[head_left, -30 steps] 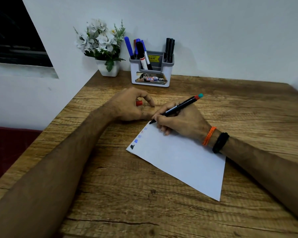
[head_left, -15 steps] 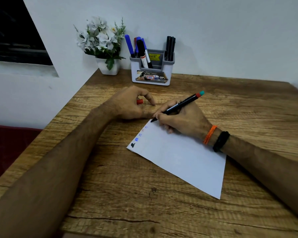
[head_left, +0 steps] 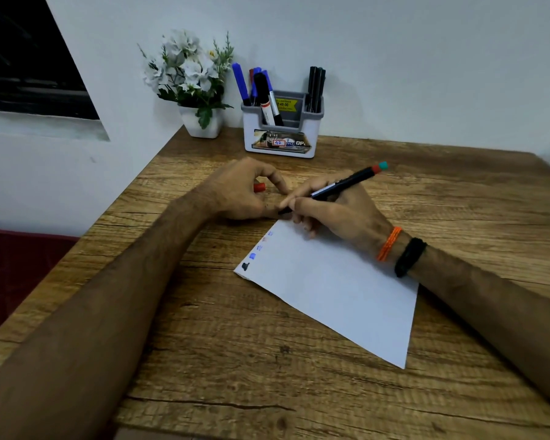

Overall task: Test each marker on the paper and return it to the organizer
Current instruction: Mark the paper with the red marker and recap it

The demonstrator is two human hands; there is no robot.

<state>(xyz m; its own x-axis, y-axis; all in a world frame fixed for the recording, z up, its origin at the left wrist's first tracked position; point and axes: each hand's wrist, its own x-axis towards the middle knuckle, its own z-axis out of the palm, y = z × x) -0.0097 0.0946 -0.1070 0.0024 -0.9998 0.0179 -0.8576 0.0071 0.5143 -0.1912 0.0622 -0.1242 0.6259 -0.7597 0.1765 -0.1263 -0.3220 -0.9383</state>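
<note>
My right hand (head_left: 337,214) grips a black marker (head_left: 346,182) with a red and teal end, its tip down at the far corner of the white paper (head_left: 337,287). Several small colour marks run along the paper's left edge (head_left: 258,249). My left hand (head_left: 238,192) rests on the table just beyond that corner, fingers curled around a red cap (head_left: 259,187). The grey-and-white organizer (head_left: 281,134) stands at the back of the table with several blue, red and black markers upright in it.
A white pot of artificial white flowers (head_left: 197,122) stands left of the organizer against the wall. The wooden table (head_left: 267,360) ends at a left edge close to my left forearm; a dark red surface (head_left: 13,265) lies below it.
The marker tip has shifted slightly toward the paper's far corner, close to my left thumb. My left hand has stayed in place with the cap.
</note>
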